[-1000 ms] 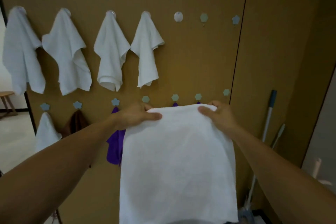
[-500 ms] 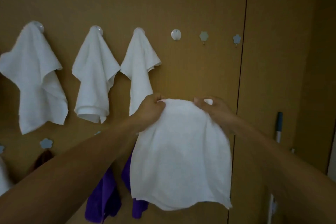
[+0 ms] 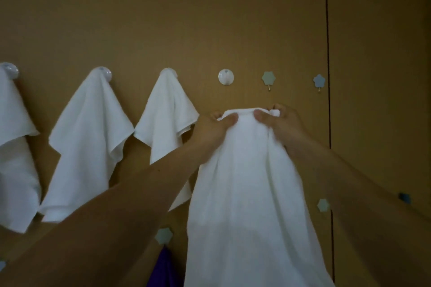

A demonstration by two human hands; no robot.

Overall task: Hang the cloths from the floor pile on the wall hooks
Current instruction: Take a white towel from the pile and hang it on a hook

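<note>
Your left hand (image 3: 215, 129) and right hand (image 3: 285, 127) pinch the gathered top edge of the white cloth (image 3: 245, 193), close together, just below the free round hook (image 3: 226, 76); lift the fold over it before letting go.

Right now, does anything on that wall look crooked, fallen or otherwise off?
Nothing stands out. The hung cloth nearest the hands drapes evenly from its hook, the round hook beside it is bare, and the left hand and right hand pinch the held cloth by its top edge just below that hook.
</note>
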